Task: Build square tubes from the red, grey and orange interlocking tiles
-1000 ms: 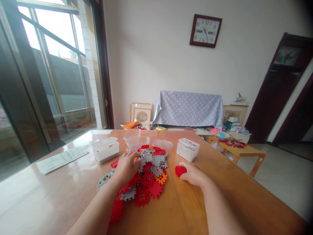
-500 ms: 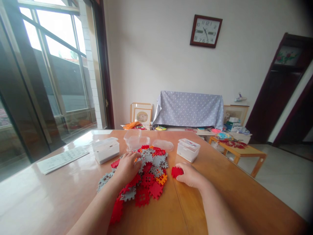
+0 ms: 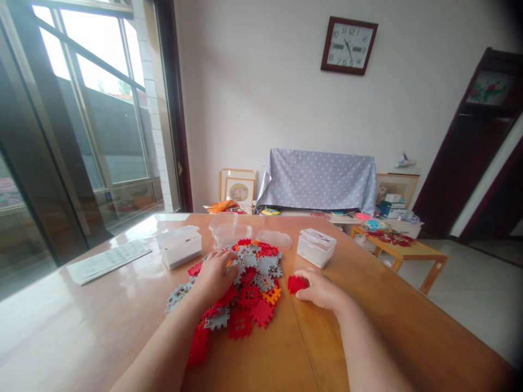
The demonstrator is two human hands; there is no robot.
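A heap of flat interlocking plastic tiles (image 3: 249, 296) in red, grey and orange lies on the wooden table (image 3: 261, 365). My left hand (image 3: 216, 275) rests over the heap's left side, its fingers bent and the thumb apart from them. Tiles under that palm are hidden. Right of the heap, my right hand (image 3: 321, 291) grips a red interlocking tile (image 3: 296, 283) between thumb and fingers, just above or on the tabletop. Whether it is one tile or several stacked, I cannot tell.
Behind the heap stand a lidded plastic box (image 3: 180, 249) at left, a clear tub (image 3: 232, 235), a clear lid (image 3: 274, 239), and another lidded box (image 3: 316, 247) at right. Printed sheets (image 3: 109, 262) lie far left. A low wooden stool (image 3: 423, 261) stands beyond the table's right edge.
The view has shifted slightly. Both hands keep nearly the same places, the left over the heap and the right on the red tile.
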